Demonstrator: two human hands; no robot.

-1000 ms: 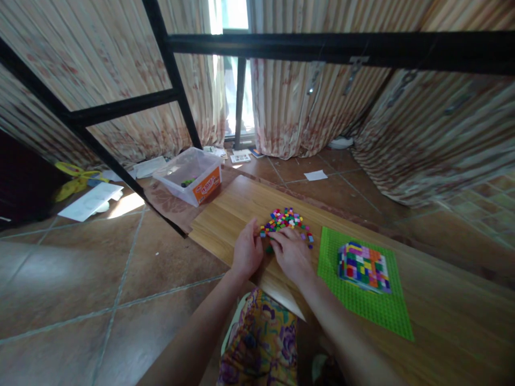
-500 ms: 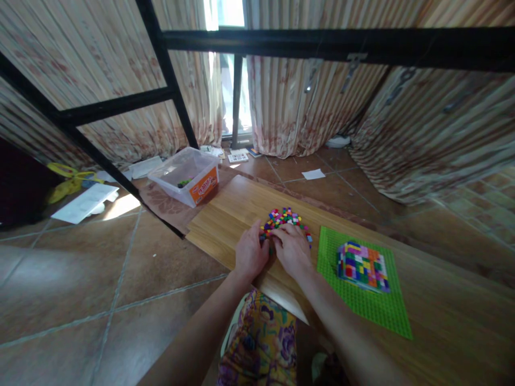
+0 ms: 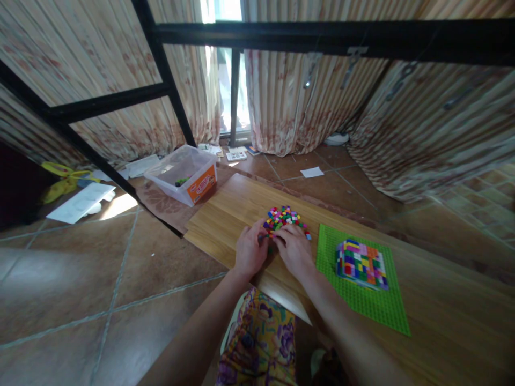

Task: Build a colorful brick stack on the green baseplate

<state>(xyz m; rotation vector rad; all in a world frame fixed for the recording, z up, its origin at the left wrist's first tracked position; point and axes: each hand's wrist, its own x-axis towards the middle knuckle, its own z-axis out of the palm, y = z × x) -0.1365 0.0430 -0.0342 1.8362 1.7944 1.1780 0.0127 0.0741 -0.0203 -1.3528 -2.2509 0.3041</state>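
Note:
Small coloured bricks (image 3: 285, 213) lie in a loose pile on the wooden table (image 3: 225, 214). At the pile's near left edge my left hand (image 3: 251, 250) is closed, thumb and fingers pinched on a small dark brick. My right hand (image 3: 293, 245) sits just right of it, fingers curled and thumb and fingertip together at a small pinkish-red brick; the palm side is hidden. To the right, a block of stacked multicoloured bricks (image 3: 362, 264) stands on a green baseplate (image 3: 386, 311), apart from both hands.
A clear plastic bin (image 3: 177, 185) with an orange label and a few green pieces stands beyond the table's left end. Black metal bars (image 3: 257, 35) cross above. Papers (image 3: 312, 172) and a yellow item (image 3: 64, 179) lie on the tiled floor.
My hands have drawn closer together at the pile's near edge, and the left fingers have closed into a pinch. The view has shifted slightly. The brick block stays put on its baseplate.

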